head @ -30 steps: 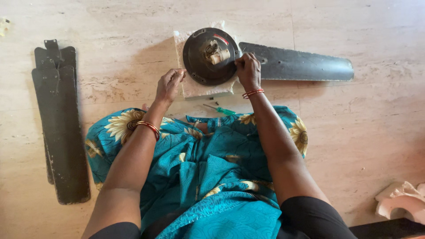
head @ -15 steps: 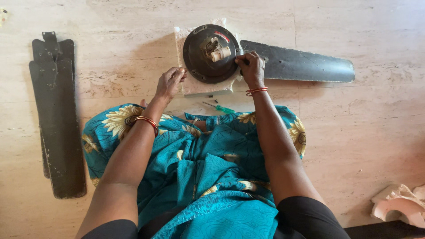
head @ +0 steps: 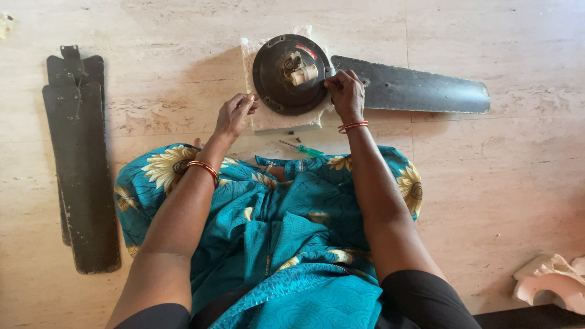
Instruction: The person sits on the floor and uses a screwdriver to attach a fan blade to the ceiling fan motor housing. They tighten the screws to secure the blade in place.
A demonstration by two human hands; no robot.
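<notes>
Covering the whole frame is a pale, polished stone floor point(head: 487, 183) with faint veining. Along the left edge lie two loose fan blades point(head: 79, 170), long, flat, dull dark metal, stacked one on the other. A third fan blade point(head: 420, 91), the same dusty black, stretches from upper centre toward the right, its inner end at the motor housing point(head: 291, 74). That housing is a round, dark, dished metal disc at upper centre, with a small red label strip near its top rim and a cream cylindrical part at its hub. It rests on a white, rough-edged foam slab point(head: 274, 119). At the lower right corner sits a broken piece of white moulded foam point(head: 551, 283).

The right hand point(head: 346, 94) rests on the housing's right rim, fingers curled and pressed onto the edge where the blade meets it. The left hand point(head: 234, 114) hovers just left of the slab, fingertips pinched together; what they pinch cannot be made out. A thin green-handled screwdriver point(head: 304, 149) lies on the floor just below the slab.
</notes>
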